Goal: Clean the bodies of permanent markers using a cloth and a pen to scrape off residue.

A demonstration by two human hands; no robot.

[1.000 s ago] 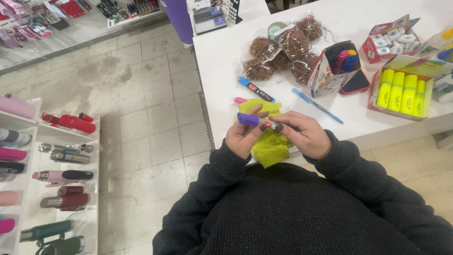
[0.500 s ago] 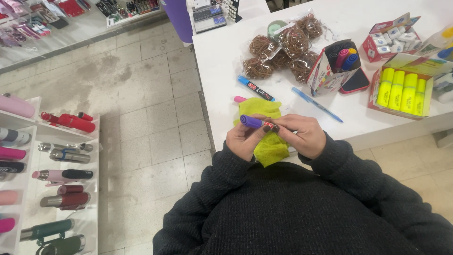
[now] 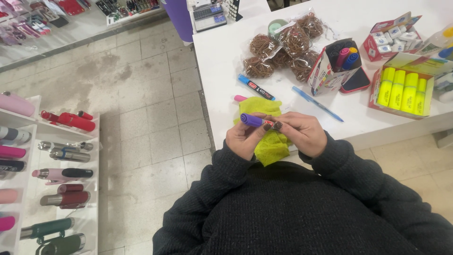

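Observation:
Both my hands meet at the near edge of the white counter (image 3: 226,61). My left hand (image 3: 244,138) and my right hand (image 3: 302,133) together grip a purple marker (image 3: 252,120), its purple cap pointing left. A yellow-green cloth (image 3: 269,141) lies under my hands and hangs over the counter's edge. A pink marker tip (image 3: 240,98) sticks out just behind the cloth.
On the counter lie a blue-capped marker (image 3: 256,87), a blue pen (image 3: 317,104), bags of brown rubber bands (image 3: 283,47), a box of markers (image 3: 337,66), a box of yellow highlighters (image 3: 403,89) and a box of erasers (image 3: 394,40). At left, a white shelf (image 3: 92,156) holds bottles over tiled floor (image 3: 141,94).
My hands have shifted slightly on the purple marker and cloth; the marker stays held between both hands.

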